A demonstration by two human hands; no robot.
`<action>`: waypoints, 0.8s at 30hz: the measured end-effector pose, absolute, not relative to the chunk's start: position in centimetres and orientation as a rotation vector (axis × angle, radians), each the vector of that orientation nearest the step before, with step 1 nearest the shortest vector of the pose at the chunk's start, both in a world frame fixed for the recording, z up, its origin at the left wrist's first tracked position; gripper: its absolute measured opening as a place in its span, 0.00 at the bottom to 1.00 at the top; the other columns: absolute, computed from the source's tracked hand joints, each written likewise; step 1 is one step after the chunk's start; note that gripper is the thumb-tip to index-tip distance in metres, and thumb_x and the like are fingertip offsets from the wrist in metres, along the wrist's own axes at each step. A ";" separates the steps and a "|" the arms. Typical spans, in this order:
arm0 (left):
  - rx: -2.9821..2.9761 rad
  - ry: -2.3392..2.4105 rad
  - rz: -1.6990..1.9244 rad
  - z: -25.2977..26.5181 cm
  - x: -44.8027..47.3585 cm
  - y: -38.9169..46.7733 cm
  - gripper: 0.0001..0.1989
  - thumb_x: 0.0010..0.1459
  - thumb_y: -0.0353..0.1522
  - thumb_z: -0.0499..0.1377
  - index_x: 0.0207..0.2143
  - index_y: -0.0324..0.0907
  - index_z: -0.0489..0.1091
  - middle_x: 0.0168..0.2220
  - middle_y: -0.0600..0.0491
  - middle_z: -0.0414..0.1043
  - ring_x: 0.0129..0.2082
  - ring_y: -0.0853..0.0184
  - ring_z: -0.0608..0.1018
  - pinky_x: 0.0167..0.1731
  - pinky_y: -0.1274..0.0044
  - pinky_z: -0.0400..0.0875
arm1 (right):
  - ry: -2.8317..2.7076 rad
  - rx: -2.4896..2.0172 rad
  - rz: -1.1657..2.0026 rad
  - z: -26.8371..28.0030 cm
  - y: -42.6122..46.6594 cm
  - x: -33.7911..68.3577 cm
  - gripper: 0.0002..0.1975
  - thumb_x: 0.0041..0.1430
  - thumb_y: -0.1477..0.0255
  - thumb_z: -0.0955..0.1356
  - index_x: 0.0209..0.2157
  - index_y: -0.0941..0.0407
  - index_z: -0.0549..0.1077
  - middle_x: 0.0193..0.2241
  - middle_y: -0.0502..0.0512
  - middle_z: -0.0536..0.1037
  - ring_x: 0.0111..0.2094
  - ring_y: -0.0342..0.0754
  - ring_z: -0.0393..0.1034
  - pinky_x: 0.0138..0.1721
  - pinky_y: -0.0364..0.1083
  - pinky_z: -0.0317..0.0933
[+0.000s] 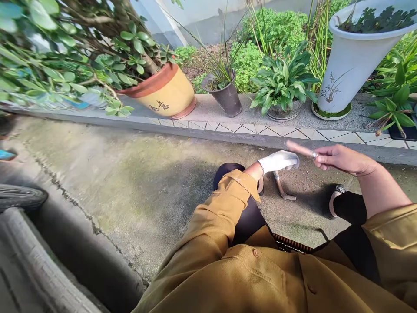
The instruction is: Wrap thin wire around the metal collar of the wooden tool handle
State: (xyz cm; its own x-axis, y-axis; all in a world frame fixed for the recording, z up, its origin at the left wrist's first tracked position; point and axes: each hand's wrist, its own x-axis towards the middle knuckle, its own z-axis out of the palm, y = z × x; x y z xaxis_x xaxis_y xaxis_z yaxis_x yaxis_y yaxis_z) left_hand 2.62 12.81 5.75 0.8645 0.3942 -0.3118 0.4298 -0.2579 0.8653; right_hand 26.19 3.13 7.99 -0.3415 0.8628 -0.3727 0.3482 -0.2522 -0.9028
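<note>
My left hand (279, 161) wears a white glove and hangs over the concrete ground between my knees. A bent metal rod (282, 188) sticks out below the glove and ends in a short foot on the ground; whether the glove grips it is hidden. My bare right hand (340, 158) pinches a blurred reddish-brown handle (299, 148) with a metal ring at its near end. The handle points left over the gloved fingers. Both sleeves are mustard yellow.
A raised tiled ledge (293, 130) runs across ahead. On it stand a yellow pot with a leafy shrub (166, 91), a dark pot (224, 95), a leafy plant (283, 87) and a tall white planter (348, 61). Tyres (19, 198) lie at the left.
</note>
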 end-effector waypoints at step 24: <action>1.800 0.664 0.232 5.8 1.6 13.0 0.10 0.63 0.34 0.58 0.30 0.39 0.74 0.33 0.46 0.78 0.33 0.68 0.73 0.37 0.75 0.70 | -2.296 -1.535 1.947 6.4 3.2 22.0 0.13 0.58 0.60 0.69 0.33 0.55 0.79 0.22 0.51 0.73 0.28 0.48 0.67 0.30 0.46 0.55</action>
State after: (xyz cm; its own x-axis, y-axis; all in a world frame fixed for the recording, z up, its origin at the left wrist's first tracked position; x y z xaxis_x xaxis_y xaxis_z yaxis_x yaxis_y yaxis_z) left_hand 1.60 13.04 5.83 0.8206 0.5457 -0.1699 0.3212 -0.1945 0.9268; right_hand 22.03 3.20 6.41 -0.5650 0.4731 -0.6760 0.7442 -0.0616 -0.6651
